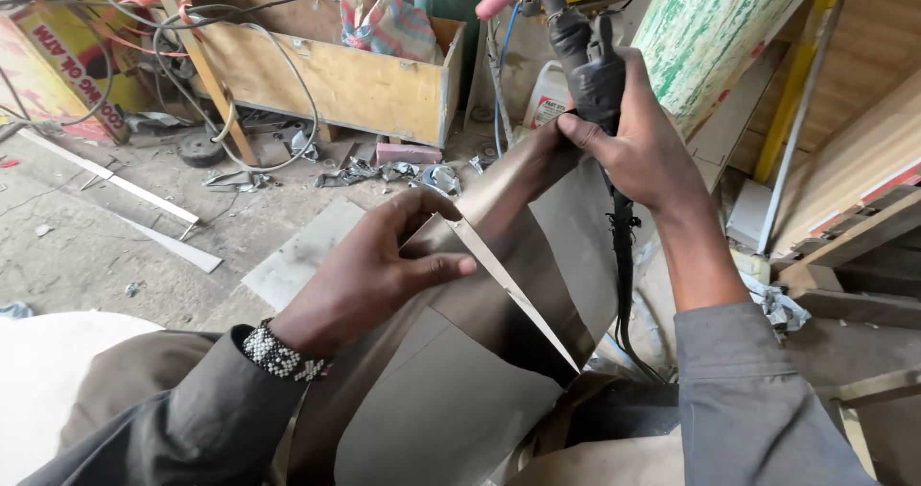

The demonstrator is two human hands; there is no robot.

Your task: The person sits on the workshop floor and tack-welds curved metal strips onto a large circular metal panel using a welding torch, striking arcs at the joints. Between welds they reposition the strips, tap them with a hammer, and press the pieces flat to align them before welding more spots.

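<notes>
My left hand (369, 270) pinches the cut edge of a thin grey metal sheet (451, 390) that lies across my lap, thumb on top and fingers curled under a raised strip. My right hand (638, 136) grips the black handle of a power tool (585, 49), held upright at the far end of the sheet. The tool's black cable (624, 256) hangs down past my right wrist. A beaded bracelet (278, 352) is on my left wrist. Where the tool's head meets the sheet is hidden behind my right hand.
A wooden crate (336, 73) with a striped bag (389, 16) stands at the back, cables draped over it. Metal scraps (384, 171) and flat strips (158, 198) litter the concrete floor. A green-streaked panel (720, 35) and wooden boards (854, 246) lean on the right.
</notes>
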